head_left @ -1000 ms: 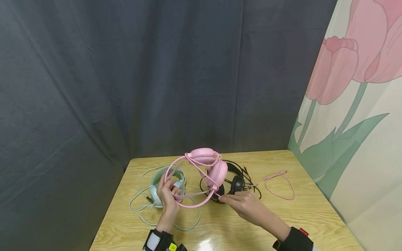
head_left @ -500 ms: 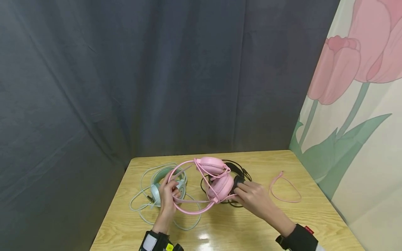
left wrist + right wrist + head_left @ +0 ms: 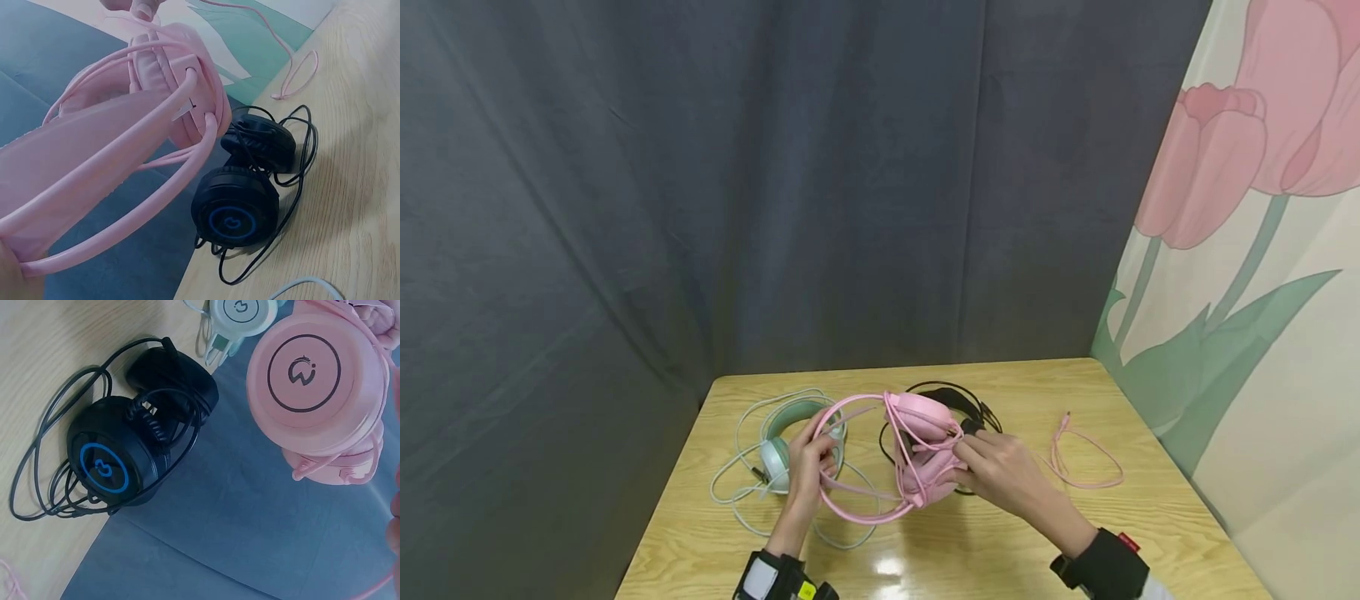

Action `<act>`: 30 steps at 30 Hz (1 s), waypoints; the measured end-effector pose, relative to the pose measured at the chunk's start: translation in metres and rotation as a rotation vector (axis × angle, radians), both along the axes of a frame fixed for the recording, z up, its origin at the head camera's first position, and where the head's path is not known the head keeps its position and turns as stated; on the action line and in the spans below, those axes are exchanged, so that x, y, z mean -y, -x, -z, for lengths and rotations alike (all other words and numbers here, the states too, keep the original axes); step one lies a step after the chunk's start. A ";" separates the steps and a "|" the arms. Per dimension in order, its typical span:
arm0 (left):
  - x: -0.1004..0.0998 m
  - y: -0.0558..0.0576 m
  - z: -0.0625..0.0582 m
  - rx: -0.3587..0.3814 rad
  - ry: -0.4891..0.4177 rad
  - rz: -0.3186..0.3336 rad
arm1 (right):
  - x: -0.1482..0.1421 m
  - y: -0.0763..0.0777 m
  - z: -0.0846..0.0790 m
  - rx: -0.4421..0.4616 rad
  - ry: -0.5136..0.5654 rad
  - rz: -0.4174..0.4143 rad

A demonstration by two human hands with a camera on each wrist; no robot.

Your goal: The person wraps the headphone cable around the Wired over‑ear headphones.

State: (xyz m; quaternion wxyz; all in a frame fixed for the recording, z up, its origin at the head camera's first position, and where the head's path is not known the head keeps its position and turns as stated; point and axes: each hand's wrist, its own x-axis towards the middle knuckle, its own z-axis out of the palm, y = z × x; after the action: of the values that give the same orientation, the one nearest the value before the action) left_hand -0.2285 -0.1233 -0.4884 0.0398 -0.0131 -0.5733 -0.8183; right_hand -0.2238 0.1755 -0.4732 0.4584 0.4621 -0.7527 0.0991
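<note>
My left hand point(image 3: 807, 473) grips the headband of pink headphones point(image 3: 925, 415), holding them above the table with the ear cups turned to the right. At the lower ear cup, my right hand point(image 3: 1002, 473) pinches the pink cable. Loops of that cable lie around both ear cups, and one ear cup point(image 3: 294, 394) shows a round black logo in the right wrist view. The cable's loose end point(image 3: 1093, 485) trails on the table at the right. Behind the pink pair, black headphones point(image 3: 234, 206) lie on the table, partly hidden in the head view.
Mint-green headphones point(image 3: 775, 457) rest on the left of the wooden table point(image 3: 1037, 550), their pale cable point(image 3: 722, 492) spread in loops around them. A black cable point(image 3: 40, 431) coils beside the black headphones. A dark curtain point(image 3: 850, 208) hangs behind, and a tulip-print cloth point(image 3: 1217, 167) stands right.
The pink headphones have moved right and lower, with the left hand following slightly. My right hand has brought the cable to the ear cups' right side. The loose cable end shifted on the table.
</note>
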 end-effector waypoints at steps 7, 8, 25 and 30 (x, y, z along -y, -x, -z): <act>0.003 0.001 0.004 0.005 0.031 0.032 | 0.002 0.000 -0.001 0.016 -0.057 0.014; 0.004 0.001 0.004 0.008 0.039 0.034 | 0.003 0.000 -0.002 0.022 -0.067 0.015; -0.005 0.000 0.009 -0.011 0.168 0.095 | -0.001 0.003 0.000 0.068 -0.033 0.019; -0.008 -0.003 0.007 -0.011 0.215 0.105 | -0.001 0.003 0.004 0.075 -0.058 -0.016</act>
State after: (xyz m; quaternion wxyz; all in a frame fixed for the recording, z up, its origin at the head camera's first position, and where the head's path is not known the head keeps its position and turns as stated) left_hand -0.2259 -0.1158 -0.4952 -0.0014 -0.0517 -0.6560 -0.7530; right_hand -0.2264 0.1768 -0.4769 0.4158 0.4770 -0.7681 0.0982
